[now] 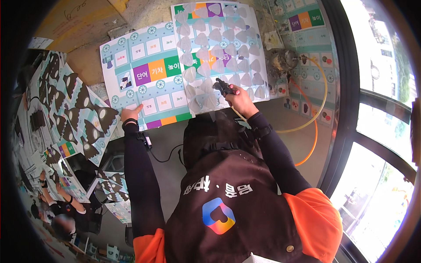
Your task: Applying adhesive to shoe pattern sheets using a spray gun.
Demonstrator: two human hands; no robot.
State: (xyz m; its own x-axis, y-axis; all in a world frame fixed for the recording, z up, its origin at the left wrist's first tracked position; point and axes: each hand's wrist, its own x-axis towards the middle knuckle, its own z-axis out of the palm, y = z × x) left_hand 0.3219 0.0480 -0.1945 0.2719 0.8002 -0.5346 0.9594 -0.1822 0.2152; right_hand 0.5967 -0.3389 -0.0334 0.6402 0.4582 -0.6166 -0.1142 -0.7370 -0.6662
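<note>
Right of the sheet (154, 116), the right hand (242, 103) curls its fingers round the gun (223, 87) over grey petals (215, 35), seemingly for aim. At the sheet's near edge, the left hand (130, 115) rests its thumb, perhaps steadying it; its other fingers I cannot tell.

Strong daylight enters at right through the windows (367, 206); panes blown nearly white, outdoor detail mostly washed out. Window frame (351, 109) near black against the glare, bowed by the fisheye. Printed sheets (151, 74) brightly lit, fairly sharp near centre. Apron (245, 171) dark, folds faint. Lower left dimmer; person (89, 219) there small, soft. Corners black: round vignette, distortion strongest toward rim.
</note>
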